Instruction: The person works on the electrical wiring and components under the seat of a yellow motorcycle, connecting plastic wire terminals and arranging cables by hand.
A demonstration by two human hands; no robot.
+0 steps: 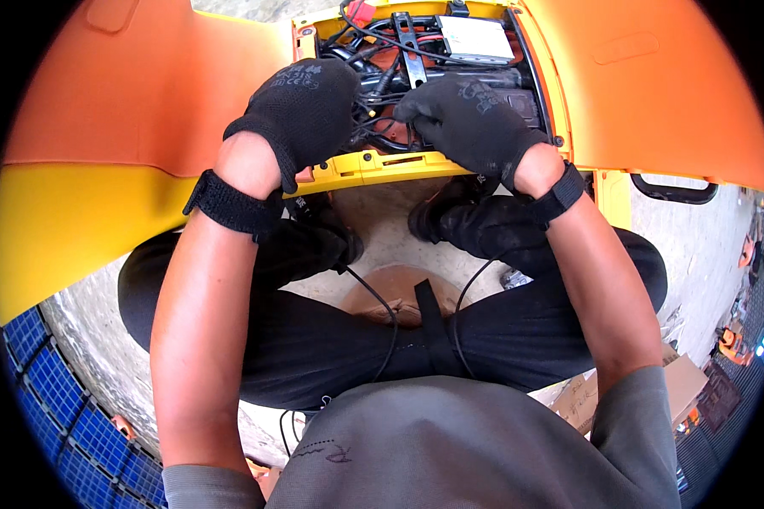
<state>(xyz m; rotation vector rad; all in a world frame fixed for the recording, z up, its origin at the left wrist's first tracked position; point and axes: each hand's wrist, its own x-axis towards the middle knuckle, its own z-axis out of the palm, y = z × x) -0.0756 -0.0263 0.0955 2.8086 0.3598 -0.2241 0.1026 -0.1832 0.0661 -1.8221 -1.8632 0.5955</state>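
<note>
Both my hands wear black knit gloves and work over an open compartment in an orange and yellow vehicle body. My left hand (304,110) is curled at the compartment's left side; its fingertips are hidden behind the glove, beside a tangle of black cables (367,124). From the right, my right hand (474,123) reaches in with thumb and fingers pinched at a thin black cable in that tangle. A small yellow connector shows between the hands. Behind them, a black slotted metal bracket (408,49) crosses the compartment, next to a silver box (475,39).
Orange padded panels (144,85) flank the compartment, above a yellow rim (369,168). A red piece (362,12) lies at the compartment's far edge. My legs straddle a brown round seat (395,288). Blue grid crates (85,424) stand lower left; cardboard boxes (683,386) lie right.
</note>
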